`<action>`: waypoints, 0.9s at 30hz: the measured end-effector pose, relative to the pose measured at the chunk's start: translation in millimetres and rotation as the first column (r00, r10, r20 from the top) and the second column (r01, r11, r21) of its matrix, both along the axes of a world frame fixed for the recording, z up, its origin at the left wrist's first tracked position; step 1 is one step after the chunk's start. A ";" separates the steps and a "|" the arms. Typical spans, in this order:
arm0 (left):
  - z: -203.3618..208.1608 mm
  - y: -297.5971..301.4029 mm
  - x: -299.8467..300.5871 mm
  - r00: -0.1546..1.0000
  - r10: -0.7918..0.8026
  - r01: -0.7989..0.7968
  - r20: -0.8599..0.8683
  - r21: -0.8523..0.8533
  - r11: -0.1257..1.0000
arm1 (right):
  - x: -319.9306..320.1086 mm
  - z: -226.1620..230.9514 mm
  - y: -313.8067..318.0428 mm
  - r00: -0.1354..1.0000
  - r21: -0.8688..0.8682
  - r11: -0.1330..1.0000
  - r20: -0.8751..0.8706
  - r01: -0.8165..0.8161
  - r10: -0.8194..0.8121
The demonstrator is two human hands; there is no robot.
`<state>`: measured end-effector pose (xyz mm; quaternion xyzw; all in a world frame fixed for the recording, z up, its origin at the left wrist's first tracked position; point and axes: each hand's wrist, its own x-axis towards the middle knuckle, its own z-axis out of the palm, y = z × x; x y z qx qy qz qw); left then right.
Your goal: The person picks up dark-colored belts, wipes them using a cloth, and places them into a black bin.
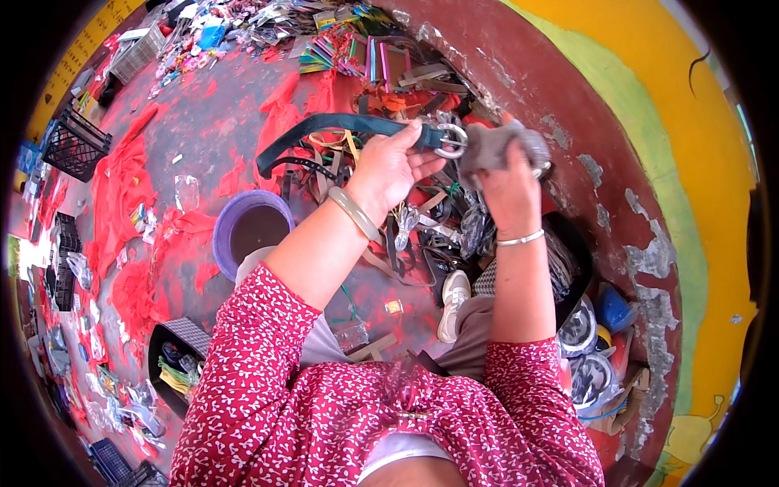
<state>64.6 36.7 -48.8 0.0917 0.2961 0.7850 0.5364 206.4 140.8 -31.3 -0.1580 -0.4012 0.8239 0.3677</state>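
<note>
A dark blue-green belt (345, 122) stretches across the space in front of me, its strap curving down to the left. My left hand (398, 158) grips it close to the buckle end, thumb on top. The silver ring-shaped buckle (452, 141) points toward my right hand (511, 174). In that right hand is a bunched grey-brown cloth (484, 150), slightly smeared by motion, right beside the buckle. Whether the cloth touches the buckle, I cannot tell. Below my hands lies a tangled heap of belts and straps (406, 256).
A purple bucket (217, 243) with dark contents stands left of my knees. A black bin (158, 357) sits at lower left, and a black crate (77, 146) farther off. Red cloth (122, 191) is strewn over the floor. A peeling wall (600, 162) rises on the right.
</note>
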 end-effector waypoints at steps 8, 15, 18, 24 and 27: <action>-3.6 2.4 24.7 0.982 -0.152 0.145 0.112 0.066 0.987 | -19.1 -14.9 -34.2 0.972 0.207 0.950 -0.055 0.234 -0.227; -7.1 4.5 25.7 0.986 -0.143 0.140 0.091 0.037 0.989 | -8.4 -23.3 -1.1 0.996 -0.117 0.989 0.023 0.091 -0.089; -2.3 3.6 28.8 0.999 -0.034 0.034 0.002 0.012 0.999 | 1.7 -7.3 9.1 0.996 -0.048 0.999 -0.082 -0.021 0.017; -12.5 9.6 32.8 0.958 -0.109 0.112 -0.265 -0.004 0.994 | -17.8 -24.1 -19.1 0.953 0.322 0.932 0.193 0.165 -0.235; -5.3 6.2 37.2 0.975 -0.053 0.052 -0.215 -0.007 0.999 | -17.4 -24.9 -18.1 0.934 0.126 0.931 0.065 0.341 -0.351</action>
